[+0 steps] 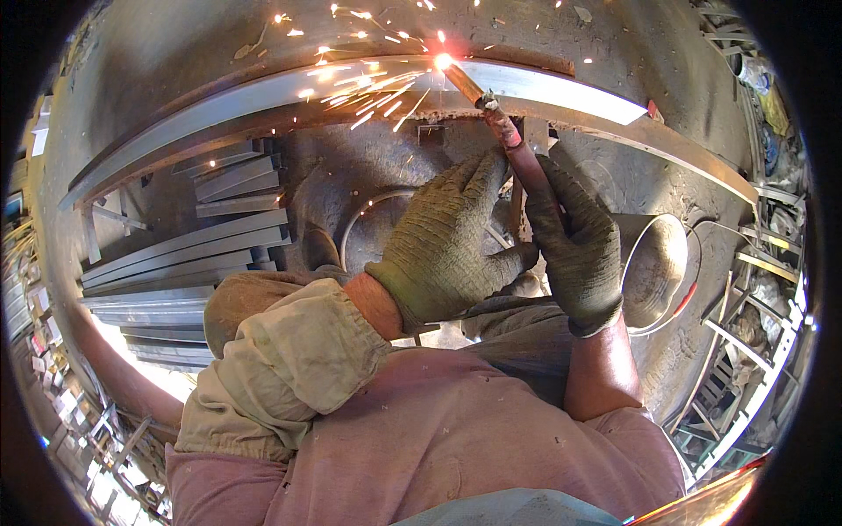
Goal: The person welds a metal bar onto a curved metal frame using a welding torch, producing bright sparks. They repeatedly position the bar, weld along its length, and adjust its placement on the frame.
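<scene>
- Running across the top, a long steel bar (263, 96) lay on the dirt floor (175, 44).
- Left hand (443, 245), gloved, fingers curled, steadied the right.
- Right hand (574, 250), gloved, was closed around the cutting torch (509, 136).
- Torch tip met the bar; sparks (368, 88) flew left.

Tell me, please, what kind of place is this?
Most likely a metalworking or welding workshop. Gloved hands hold a cutting torch that throws sparks off a long steel bar, and more cut steel bars lie stacked on the floor.
</scene>
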Available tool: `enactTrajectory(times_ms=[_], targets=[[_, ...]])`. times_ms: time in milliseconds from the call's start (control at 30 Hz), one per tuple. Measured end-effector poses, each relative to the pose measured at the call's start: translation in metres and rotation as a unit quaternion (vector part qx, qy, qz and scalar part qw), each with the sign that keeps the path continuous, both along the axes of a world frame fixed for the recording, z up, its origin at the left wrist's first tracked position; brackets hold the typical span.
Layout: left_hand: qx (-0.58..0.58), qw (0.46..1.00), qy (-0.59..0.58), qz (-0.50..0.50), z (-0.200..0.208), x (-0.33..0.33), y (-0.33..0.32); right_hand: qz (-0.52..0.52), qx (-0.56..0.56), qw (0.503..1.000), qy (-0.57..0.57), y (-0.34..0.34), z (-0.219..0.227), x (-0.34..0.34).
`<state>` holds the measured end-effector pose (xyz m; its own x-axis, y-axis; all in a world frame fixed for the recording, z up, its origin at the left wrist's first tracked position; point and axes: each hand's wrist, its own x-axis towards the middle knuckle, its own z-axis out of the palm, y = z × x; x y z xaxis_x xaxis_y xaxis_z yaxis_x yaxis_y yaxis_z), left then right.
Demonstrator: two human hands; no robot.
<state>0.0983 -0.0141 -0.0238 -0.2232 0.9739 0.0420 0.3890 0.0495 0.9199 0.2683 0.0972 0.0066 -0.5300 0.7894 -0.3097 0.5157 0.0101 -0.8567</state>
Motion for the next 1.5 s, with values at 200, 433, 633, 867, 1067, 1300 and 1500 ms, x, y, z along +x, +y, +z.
enactTrajectory(times_ms=[200,433,633,867,1067,1300,1500], targets=[[0.029,0.998,0.043,0.017,0.001,0.001,-0.003,0.027,0.005,1.000,0.000,0.002,0.003,-0.001],[-0.005,1.000,0.012,0.000,0.004,-0.002,-0.001,0.013,0.002,0.999,0.029,-0.002,-0.005,0.003],[-0.016,1.000,0.021,-0.003,0.004,0.002,-0.003,0.016,0.008,1.000,0.004,-0.001,0.003,-0.002],[0.000,0.999,0.032,0.008,0.005,0.002,-0.005,0.018,0.035,0.999,-0.027,-0.002,-0.001,0.004],[-0.015,0.999,0.047,0.007,0.007,0.001,-0.003,0.022,0.038,0.999,-0.032,0.000,0.001,0.001],[-0.030,0.999,0.019,-0.004,0.006,0.002,-0.006,0.053,0.061,0.997,-0.004,0.001,0.002,0.003],[-0.021,0.998,0.067,0.004,0.007,0.001,-0.006,0.017,0.036,0.999,-0.021,-0.003,0.002,0.003]])
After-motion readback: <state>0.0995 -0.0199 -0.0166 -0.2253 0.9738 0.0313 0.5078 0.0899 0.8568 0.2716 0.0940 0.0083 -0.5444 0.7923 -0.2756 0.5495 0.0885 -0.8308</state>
